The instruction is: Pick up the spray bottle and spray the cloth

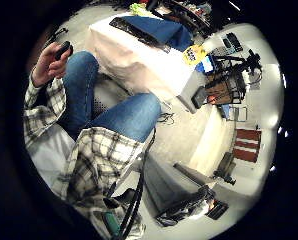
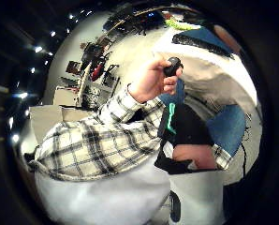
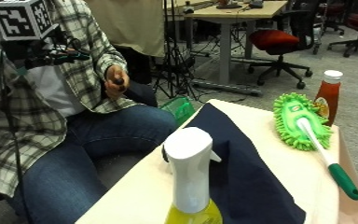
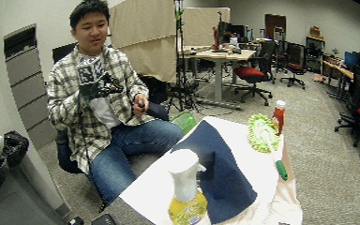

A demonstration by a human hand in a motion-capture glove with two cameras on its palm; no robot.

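On the table point(image 3: 167, 184) we find two containers. Nearest the outside camera stands the spray bottle point(image 3: 191, 182), upright, with a white trigger head and a clear lower body that holds a yellow liquid; only the top of that liquid shows at the edge of the outside view, while the wide outside view shows the yellow filling the rounded base. At the far end of the table stands a ketchup bottle point(image 3: 328, 95) with a white cap and a dark red filling, upright, just beside the fluffy green head of a duster mop point(image 3: 298, 119) whose white and green handle lies along the tabletop. The dark blue cloth point(image 3: 238, 172) lies flat down the middle of the table, and the spray bottle stands at its near edge, touching or just beside it; we cannot tell which. A person in a plaid shirt and jeans sits on a chair beside the table. The gloved right hand point(image 4: 99, 89) is raised in front of the chest, well apart from the bottle and the cloth, and we cannot tell how its fingers are set. The bare left hand point(image 3: 115, 79) grips a small black object point(image 2: 172, 66) above the lap.
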